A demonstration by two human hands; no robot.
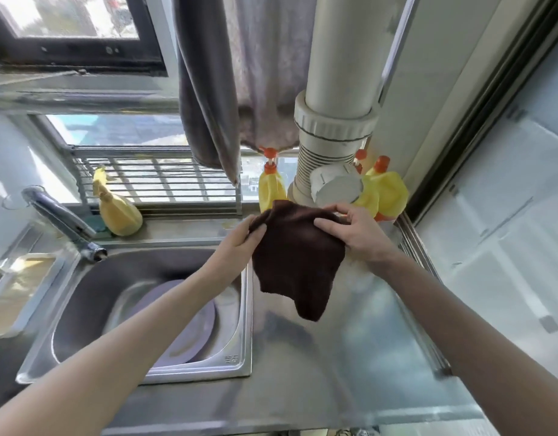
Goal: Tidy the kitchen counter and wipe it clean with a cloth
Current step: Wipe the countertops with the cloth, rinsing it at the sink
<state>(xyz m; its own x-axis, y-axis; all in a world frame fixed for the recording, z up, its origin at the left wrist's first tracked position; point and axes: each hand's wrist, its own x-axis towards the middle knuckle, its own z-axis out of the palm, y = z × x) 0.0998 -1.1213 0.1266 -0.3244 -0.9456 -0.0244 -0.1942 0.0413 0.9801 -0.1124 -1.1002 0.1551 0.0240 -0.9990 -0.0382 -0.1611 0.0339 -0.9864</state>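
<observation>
Both hands hold a dark brown terry cloth (298, 259) in the air above the stainless-steel tabletop (350, 357), just right of the sink. The left hand (240, 243) pinches the cloth's upper left corner; the right hand (356, 234) grips its upper right edge with curled fingers. The hands are apart, with the cloth spread between them and its lower part hanging free. A purple plate (192, 335) lies in the steel sink basin (82, 309). A chrome tap (63, 221) reaches over the basin's rear left corner. Yellow bottles with orange caps (387, 190) stand at the tabletop's rear, beside a white drain pipe (337, 121).
</observation>
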